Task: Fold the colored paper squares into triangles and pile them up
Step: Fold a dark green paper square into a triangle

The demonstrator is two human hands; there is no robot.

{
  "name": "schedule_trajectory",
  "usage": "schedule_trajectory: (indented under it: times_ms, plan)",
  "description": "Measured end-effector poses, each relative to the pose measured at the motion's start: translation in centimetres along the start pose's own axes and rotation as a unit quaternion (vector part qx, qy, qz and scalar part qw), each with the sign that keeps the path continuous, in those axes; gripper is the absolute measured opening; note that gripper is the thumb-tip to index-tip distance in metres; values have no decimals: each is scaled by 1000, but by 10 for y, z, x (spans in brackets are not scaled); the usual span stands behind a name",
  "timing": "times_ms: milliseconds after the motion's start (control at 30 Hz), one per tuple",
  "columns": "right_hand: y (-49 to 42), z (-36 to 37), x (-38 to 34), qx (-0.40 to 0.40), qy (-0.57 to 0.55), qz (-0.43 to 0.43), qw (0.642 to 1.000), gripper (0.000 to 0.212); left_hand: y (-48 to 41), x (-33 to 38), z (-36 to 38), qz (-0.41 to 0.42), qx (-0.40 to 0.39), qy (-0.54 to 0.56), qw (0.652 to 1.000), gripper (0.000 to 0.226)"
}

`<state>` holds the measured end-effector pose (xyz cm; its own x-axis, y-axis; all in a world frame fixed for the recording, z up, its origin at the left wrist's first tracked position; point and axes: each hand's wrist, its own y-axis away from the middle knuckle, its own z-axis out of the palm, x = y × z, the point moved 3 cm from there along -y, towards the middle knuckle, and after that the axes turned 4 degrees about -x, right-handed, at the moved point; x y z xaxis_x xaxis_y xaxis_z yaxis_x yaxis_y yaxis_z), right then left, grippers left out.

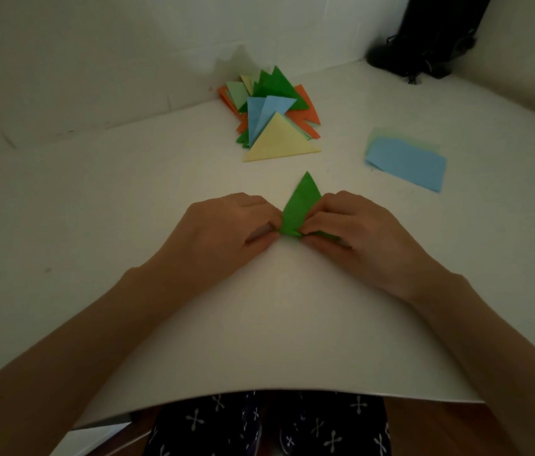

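Head view: left hand (236,225) at 9 o'clock and right hand (348,225) at 3 pinch the green paper (299,205) at centre, seemingly creasing its fold. Next, I judge, it goes onto the pile (269,110) at 12 o'clock; unfolded squares (407,162) wait at 2 o'clock

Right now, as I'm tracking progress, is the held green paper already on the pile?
No, the left hand and right hand pinch the green paper on the table, short of the pile.
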<state>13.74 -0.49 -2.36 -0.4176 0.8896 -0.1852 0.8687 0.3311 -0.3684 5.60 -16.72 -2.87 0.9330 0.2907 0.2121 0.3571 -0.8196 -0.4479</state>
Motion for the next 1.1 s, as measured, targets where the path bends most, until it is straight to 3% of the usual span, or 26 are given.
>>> schedule_trajectory:
  times_ms: [233, 567, 633, 733, 900, 1100]
  plan:
    - [2, -3, 1, -33, -24, 32, 999, 31, 0, 1, 0, -5, -10, 0, 1000, 27]
    - [3, -9, 9, -29, -31, 70, 997, 32, 1, -5, 2, -114, -15, 45, 992, 34]
    - [1, -8, 10, -14, -50, 107, 993, 27, -1, -8, 4, -138, -19, 83, 987, 35]
    - [-5, -2, 15, 7, -77, 200, 977, 21, -4, -7, 7, -167, -14, 124, 978, 15]
    - [-11, 5, 22, 1, -43, 269, 962, 27, -6, -3, 8, -199, -3, 103, 974, 14]
    - [-10, 8, 24, 7, -7, 269, 963, 29, -6, -1, 7, -232, -21, 51, 971, 16]
